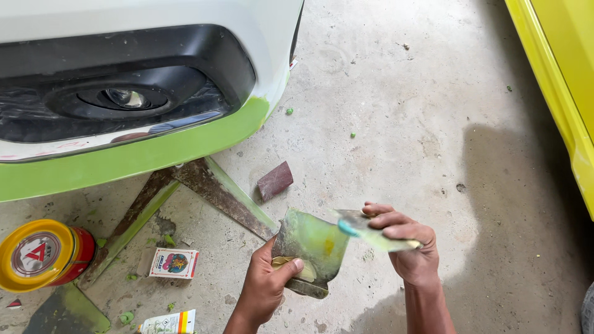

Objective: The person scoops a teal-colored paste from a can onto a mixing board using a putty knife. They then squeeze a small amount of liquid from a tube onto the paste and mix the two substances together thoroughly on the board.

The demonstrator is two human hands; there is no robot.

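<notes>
Down near the concrete floor (402,111), both hands work close together. The left hand (263,287) is closed on a flat mixing plate (309,247) smeared with green filler, thumb pressed on its lower face, the plate tilted up toward the camera. The right hand (408,244) is closed around a thin putty scraper (368,230), whose blade lies across the plate's upper right edge, touching it. Both are held in the air above the floor, below and to the right of the white car bumper (142,80) with its green-coated lower lip and dark fog-lamp recess. A rusty metal stand (204,185), streaked green, sits under the bumper, and a small brown sanding block (275,180) lies on the floor just beside it. At the left edge of the floor, a round tin (43,253) with a yellow lid lies on its side; a small printed box (174,263) rests near it. A yellow car body (566,80) runs along the right.
</notes>
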